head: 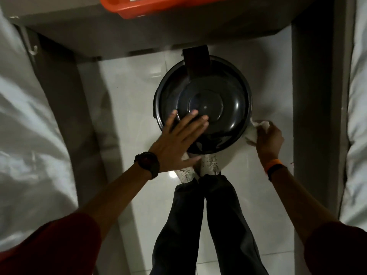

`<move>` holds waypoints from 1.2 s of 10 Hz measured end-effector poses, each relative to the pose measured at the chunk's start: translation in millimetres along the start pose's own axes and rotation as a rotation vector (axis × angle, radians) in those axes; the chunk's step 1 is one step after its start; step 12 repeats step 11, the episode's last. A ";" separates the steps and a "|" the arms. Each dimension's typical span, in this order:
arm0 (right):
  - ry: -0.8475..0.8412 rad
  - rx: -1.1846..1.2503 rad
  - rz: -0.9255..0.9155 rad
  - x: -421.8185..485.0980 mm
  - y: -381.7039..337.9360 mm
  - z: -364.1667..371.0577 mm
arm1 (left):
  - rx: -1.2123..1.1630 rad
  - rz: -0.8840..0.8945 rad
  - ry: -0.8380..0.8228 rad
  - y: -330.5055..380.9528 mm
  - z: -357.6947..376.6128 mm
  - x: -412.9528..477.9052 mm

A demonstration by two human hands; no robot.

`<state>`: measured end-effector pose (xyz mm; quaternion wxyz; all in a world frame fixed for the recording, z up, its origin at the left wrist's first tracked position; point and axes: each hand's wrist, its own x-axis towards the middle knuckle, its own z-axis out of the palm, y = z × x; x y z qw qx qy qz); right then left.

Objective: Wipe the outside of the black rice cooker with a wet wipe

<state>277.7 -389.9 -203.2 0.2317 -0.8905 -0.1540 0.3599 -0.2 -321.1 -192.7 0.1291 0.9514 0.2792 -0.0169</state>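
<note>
The black rice cooker (214, 90) stands on the white tiled floor, seen from straight above, its round lid shut and its hinge block at the far side. My left hand (178, 139) lies flat on the near left of the lid, fingers spread, holding nothing. My right hand (268, 139) is at the cooker's right side, closed on a crumpled white wet wipe (256, 130) that touches the outer wall there. The cooker's side walls are mostly hidden under the lid.
My two feet in white shoes (210, 163) stand right against the cooker's near side. Grey bed frames with white bedding (29, 135) flank the narrow floor strip left and right. A grey shelf with an orange tray (151, 6) overhangs the far end.
</note>
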 end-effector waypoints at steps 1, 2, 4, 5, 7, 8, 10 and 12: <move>-0.064 0.023 0.066 -14.9 17.1 -14.5 | -0.129 -0.252 0.107 -6.3 -21.4 -15.2; -0.201 0.014 0.104 -41.9 27.5 -28.8 | -0.268 -0.445 0.257 -22.7 -61.5 -26.8; -0.331 0.119 0.118 -84.3 12.9 -26.6 | -0.213 -0.455 0.401 -54.9 -113.1 3.6; -0.347 -0.089 0.119 -87.9 5.6 -17.3 | -0.121 -0.489 0.378 -67.9 -127.8 22.5; -0.485 -0.295 0.273 -96.1 -21.0 -14.8 | -0.209 -0.576 0.486 -83.7 -170.0 60.6; -0.461 0.061 0.108 -99.0 -56.6 -9.6 | -0.297 -0.674 0.609 -102.6 -196.3 74.7; -0.666 -0.080 -0.051 -59.9 -107.7 45.4 | -0.270 -0.634 0.575 -109.4 -216.4 89.3; -0.617 -0.270 -0.183 -49.7 -107.0 52.0 | -0.260 -0.630 0.525 -111.4 -216.5 91.9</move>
